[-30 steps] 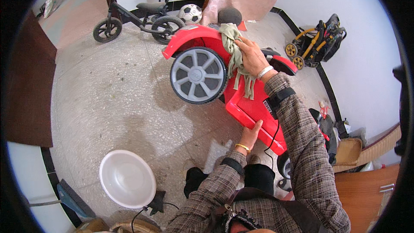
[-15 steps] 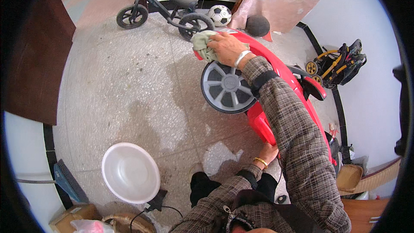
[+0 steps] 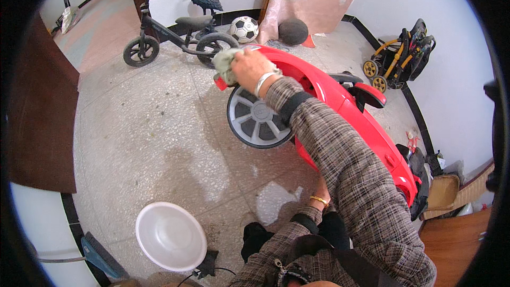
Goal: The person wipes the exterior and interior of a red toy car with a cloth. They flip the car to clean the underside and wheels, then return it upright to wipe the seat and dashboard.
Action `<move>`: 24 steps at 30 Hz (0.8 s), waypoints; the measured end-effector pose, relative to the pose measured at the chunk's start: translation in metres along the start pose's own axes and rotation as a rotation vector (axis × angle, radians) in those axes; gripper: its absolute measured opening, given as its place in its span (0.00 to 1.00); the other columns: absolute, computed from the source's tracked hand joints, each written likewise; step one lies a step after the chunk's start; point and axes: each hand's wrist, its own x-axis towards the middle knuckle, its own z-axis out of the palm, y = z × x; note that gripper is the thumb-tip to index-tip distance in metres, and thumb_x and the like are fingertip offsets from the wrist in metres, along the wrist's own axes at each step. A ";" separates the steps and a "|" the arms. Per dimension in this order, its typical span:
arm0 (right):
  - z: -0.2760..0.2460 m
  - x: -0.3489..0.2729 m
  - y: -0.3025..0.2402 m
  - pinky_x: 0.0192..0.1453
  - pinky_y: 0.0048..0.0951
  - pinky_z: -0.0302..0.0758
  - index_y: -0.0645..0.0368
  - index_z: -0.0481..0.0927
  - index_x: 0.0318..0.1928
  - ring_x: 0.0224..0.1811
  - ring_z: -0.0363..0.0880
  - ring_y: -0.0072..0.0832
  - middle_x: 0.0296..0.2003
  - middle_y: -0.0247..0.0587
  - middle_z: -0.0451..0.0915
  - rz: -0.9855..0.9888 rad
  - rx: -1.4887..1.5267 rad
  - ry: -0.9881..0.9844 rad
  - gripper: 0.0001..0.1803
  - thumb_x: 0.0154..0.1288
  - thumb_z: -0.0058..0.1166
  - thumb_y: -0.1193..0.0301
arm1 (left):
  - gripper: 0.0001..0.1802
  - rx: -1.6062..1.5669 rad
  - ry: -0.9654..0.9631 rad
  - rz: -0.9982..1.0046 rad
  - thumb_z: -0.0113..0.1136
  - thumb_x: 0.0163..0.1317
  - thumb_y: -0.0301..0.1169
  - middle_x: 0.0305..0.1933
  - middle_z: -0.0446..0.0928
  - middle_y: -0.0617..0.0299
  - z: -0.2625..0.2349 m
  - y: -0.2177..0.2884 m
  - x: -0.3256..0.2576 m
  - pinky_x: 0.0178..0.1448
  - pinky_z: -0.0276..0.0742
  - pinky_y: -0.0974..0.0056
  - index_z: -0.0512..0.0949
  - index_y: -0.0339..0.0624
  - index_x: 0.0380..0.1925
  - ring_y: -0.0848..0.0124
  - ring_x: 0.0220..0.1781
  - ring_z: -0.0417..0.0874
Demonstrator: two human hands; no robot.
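Note:
My right hand (image 3: 252, 68) is closed on a pale green cloth (image 3: 227, 65), holding it against the front end of a red ride-on toy car (image 3: 348, 114). Just below this hand is the car's grey spoked wheel (image 3: 260, 116) with its black tyre. My left hand (image 3: 322, 188) reaches to the car's near side; its fingers are hidden behind my right sleeve. A red wing mirror (image 3: 370, 94) sticks out on the car's far side.
A white basin (image 3: 171, 236) stands on the speckled floor at the lower left, near a blue broom (image 3: 101, 258). Behind the car are a balance bike (image 3: 180, 40), a football (image 3: 244, 29), a dark ball (image 3: 293, 32) and a folded stroller (image 3: 401, 56).
The view has shifted, so the background sits lower and more to the left. My right hand still holds the cloth at the car's front end. My left hand has become more hidden by the right sleeve.

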 end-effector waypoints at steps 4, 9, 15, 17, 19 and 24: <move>-0.009 -0.019 0.055 0.49 0.39 0.77 0.56 0.82 0.38 0.44 0.78 0.42 0.40 0.46 0.78 0.157 0.048 -0.008 0.11 0.55 0.52 0.71 | 0.20 -0.024 0.008 -0.022 0.58 0.65 0.37 0.45 0.78 0.56 0.001 0.009 0.000 0.52 0.72 0.59 0.74 0.33 0.49 0.66 0.48 0.78; -0.015 -0.071 0.097 0.49 0.43 0.75 0.57 0.81 0.43 0.44 0.77 0.50 0.41 0.51 0.77 0.308 0.301 0.026 0.14 0.55 0.50 0.73 | 0.20 -0.009 0.012 0.035 0.59 0.65 0.37 0.44 0.79 0.61 0.001 0.020 -0.002 0.53 0.73 0.61 0.73 0.36 0.51 0.71 0.47 0.78; -0.043 -0.173 0.099 0.53 0.41 0.74 0.58 0.75 0.51 0.48 0.75 0.49 0.46 0.52 0.75 0.364 0.150 0.039 0.20 0.54 0.54 0.72 | 0.20 -0.153 0.018 -0.062 0.62 0.63 0.38 0.47 0.78 0.62 0.003 0.028 -0.007 0.53 0.74 0.66 0.76 0.34 0.49 0.73 0.48 0.77; -0.060 -0.211 0.089 0.55 0.38 0.72 0.61 0.74 0.53 0.51 0.72 0.46 0.53 0.52 0.71 0.306 0.041 -0.021 0.24 0.52 0.54 0.72 | 0.19 -0.204 0.015 -0.035 0.62 0.64 0.36 0.46 0.78 0.63 0.004 0.030 -0.006 0.52 0.74 0.66 0.76 0.34 0.48 0.74 0.47 0.77; -0.070 -0.236 0.074 0.58 0.36 0.71 0.63 0.73 0.54 0.53 0.71 0.44 0.56 0.53 0.69 0.299 -0.045 -0.088 0.27 0.51 0.55 0.71 | 0.18 -0.156 0.014 -0.130 0.61 0.64 0.35 0.46 0.78 0.63 0.002 0.032 -0.006 0.53 0.73 0.66 0.76 0.34 0.48 0.75 0.47 0.76; -0.073 -0.248 0.061 0.67 0.39 0.63 0.67 0.73 0.56 0.61 0.65 0.47 0.58 0.57 0.68 0.233 -0.076 -0.014 0.26 0.55 0.53 0.69 | 0.18 -0.177 0.021 -0.210 0.60 0.65 0.34 0.48 0.77 0.63 -0.001 0.029 -0.008 0.54 0.72 0.66 0.75 0.34 0.50 0.75 0.48 0.76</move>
